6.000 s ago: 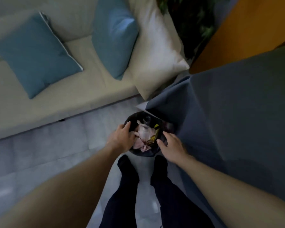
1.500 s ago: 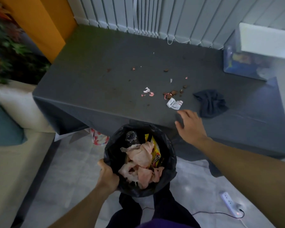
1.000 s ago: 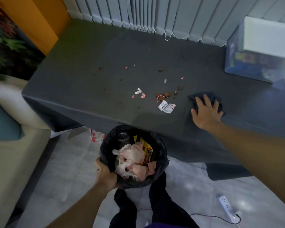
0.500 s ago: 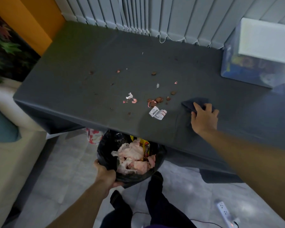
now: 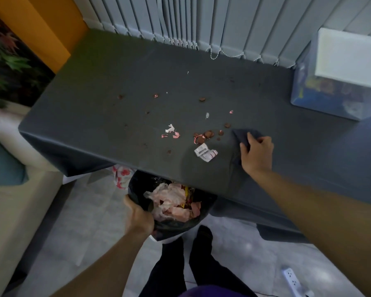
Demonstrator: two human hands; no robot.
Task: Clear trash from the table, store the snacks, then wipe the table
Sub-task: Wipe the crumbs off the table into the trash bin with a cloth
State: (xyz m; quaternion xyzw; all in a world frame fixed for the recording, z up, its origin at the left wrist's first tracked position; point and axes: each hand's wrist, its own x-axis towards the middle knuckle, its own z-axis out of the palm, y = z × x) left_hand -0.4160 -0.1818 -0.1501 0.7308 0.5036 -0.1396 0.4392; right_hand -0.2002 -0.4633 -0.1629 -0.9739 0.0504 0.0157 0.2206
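Head: crumbs [image 5: 208, 133] beside cloth [image 5: 240, 136], bin [image 5: 176, 228] at table [image 5: 116, 71] edge.

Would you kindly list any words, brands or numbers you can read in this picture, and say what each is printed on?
No text can be read here.
Torn white label on the table: dark bars and red print, too small to read.
Snack packets in the clear box: blurred.
Yellow wrapper in the bin: too small to read.
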